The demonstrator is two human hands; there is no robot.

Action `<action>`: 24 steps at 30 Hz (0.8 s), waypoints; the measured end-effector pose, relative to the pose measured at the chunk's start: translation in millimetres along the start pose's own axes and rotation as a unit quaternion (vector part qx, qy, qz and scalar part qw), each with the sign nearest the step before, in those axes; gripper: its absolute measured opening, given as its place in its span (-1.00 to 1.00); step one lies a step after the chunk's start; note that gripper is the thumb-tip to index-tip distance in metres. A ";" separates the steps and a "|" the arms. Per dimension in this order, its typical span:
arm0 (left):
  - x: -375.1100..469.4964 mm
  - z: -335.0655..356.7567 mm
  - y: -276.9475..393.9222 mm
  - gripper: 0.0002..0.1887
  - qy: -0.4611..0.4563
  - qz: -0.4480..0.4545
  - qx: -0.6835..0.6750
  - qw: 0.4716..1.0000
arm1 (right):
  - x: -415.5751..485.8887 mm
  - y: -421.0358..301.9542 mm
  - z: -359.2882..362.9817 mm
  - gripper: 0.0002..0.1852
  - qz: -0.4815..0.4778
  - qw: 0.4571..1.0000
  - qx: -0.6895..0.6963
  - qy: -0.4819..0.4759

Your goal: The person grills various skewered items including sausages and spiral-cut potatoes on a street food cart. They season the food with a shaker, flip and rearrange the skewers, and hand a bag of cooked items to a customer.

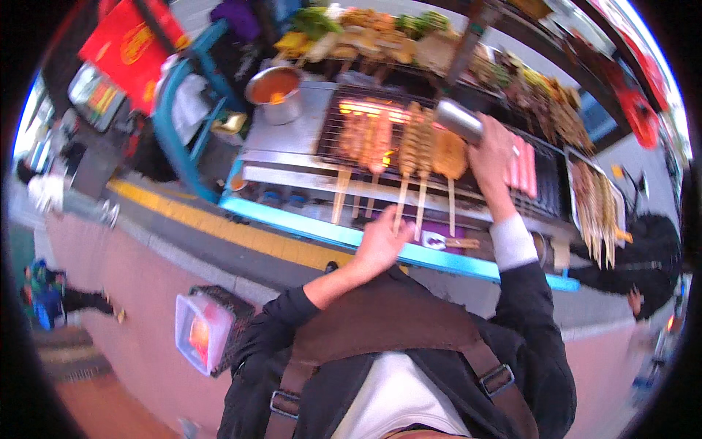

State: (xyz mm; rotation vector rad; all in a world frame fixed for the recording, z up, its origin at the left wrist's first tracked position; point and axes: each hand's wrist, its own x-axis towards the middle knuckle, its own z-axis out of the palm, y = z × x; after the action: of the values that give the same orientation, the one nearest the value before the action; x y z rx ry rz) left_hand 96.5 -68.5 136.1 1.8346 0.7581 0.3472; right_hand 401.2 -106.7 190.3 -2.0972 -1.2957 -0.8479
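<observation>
My right hand grips a metal shaker, tilted over the food on the grill. At the front of the grill, my left hand has its fingers around the lower end of a wooden stick. That stick carries a browned, ridged skewer, with a similar skewer beside it. To their right lies a flat orange-brown patty on a stick. Several pinkish meat skewers lie to the left, near glowing heat and small flames. Pink sausages sit partly behind my right hand.
A metal pot of red sauce stands on the steel counter at left. More skewers line the rack behind. A tray of skewers is at right. The cart's blue rail runs before me; a plastic bin stands behind-left.
</observation>
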 end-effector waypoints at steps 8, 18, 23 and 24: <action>-13.9 -143.0 38.8 -0.12 0.198 0.143 -0.282 0.928 | -16.1 -191.3 -60.9 -0.24 -0.060 0.962 0.234 -0.126; -24.9 -368.5 -30.2 -0.24 0.478 0.152 0.195 0.843 | 13.6 -355.9 8.5 -0.21 -0.194 0.868 0.369 -0.269; 52.1 -400.4 -130.7 -0.23 0.392 0.076 0.326 0.857 | -5.9 -465.8 141.8 -0.69 -0.304 0.861 0.244 -0.327; 62.1 -402.9 -150.6 -0.23 0.377 0.063 0.322 0.866 | -14.0 -483.2 168.4 -0.73 -0.321 0.866 0.200 -0.328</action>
State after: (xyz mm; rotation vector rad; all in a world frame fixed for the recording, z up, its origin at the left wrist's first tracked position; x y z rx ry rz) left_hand -134.1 299.7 147.3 2.3968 1.4158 1.0366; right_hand -3.9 198.6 120.9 -1.6526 -2.3695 -0.0176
